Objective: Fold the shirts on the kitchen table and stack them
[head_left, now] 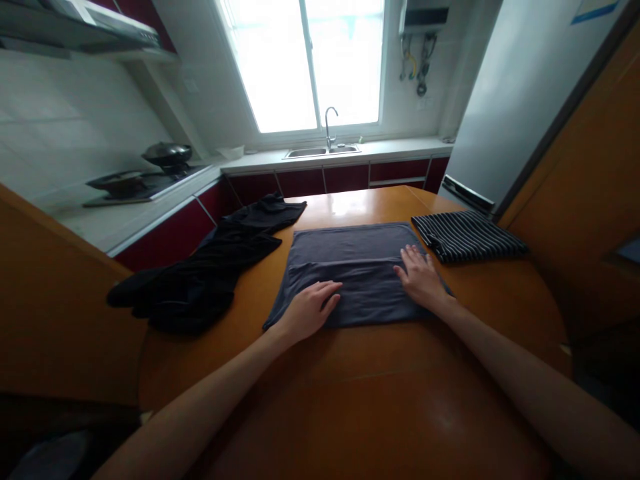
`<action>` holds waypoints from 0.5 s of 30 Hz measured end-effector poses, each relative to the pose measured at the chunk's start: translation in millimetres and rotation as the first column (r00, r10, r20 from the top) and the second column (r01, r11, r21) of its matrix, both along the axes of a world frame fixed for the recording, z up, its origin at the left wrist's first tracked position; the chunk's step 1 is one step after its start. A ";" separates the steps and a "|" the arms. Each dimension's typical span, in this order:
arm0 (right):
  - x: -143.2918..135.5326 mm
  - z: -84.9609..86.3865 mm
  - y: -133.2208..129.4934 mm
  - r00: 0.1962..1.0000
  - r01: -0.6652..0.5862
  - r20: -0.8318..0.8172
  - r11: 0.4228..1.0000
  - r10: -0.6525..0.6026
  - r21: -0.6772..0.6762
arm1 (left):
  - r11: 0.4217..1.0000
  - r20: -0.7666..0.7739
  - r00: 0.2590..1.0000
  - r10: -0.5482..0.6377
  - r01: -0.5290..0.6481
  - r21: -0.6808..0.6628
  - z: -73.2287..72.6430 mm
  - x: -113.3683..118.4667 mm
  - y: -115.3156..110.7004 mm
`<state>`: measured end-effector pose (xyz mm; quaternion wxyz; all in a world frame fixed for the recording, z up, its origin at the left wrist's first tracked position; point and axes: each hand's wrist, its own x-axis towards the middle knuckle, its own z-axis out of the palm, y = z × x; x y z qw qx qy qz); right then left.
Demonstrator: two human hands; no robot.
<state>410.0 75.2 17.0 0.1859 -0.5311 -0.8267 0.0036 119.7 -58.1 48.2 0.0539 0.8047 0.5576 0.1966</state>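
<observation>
A dark blue-grey garment (365, 283), folded into a rough rectangle, lies on the round wooden table (370, 393) in front of me. A fold edge runs across its middle. My left hand (311, 308) rests on its near left part, fingers stretched toward the right. On the right part lies my right hand (419, 273), palm down with its fingers spread forward. Neither hand grips the cloth. The garment's exact kind cannot be made out.
Dark crumpled clothes (210, 267) lie along the table's left side, hanging past its edge. A folded black-and-white striped garment (467, 235) sits at the right. Beyond are a counter with a sink (320, 152), a stove (150, 187) with pans, and a fridge (515, 100).
</observation>
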 end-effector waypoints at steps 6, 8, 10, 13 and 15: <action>-45.8 3.8 -24.6 0.935 -0.352 0.009 0.932 0.354 -0.081 | 1.000 -0.149 0.989 0.017 -0.019 -0.010 -12.2 -2.6 15.1; -46.1 0.9 -19.2 0.941 -0.327 0.033 0.932 0.336 -0.153 | 0.998 -0.205 0.979 0.009 -0.021 -0.060 -16.7 -4.7 17.5; -38.3 -1.7 -8.4 0.968 -0.229 0.050 0.952 0.244 -0.205 | 0.997 -0.227 0.974 0.005 -0.023 -0.079 -18.5 -6.1 17.9; -18.7 -4.6 10.8 0.992 -0.074 0.084 0.967 0.097 -0.243 | 0.997 -0.226 0.974 0.009 -0.028 -0.078 -18.4 -6.1 16.8; -4.8 -6.3 21.6 0.994 0.002 0.106 0.970 0.024 -0.243 | 0.996 -0.224 0.974 0.013 -0.031 -0.081 -17.9 -5.2 15.8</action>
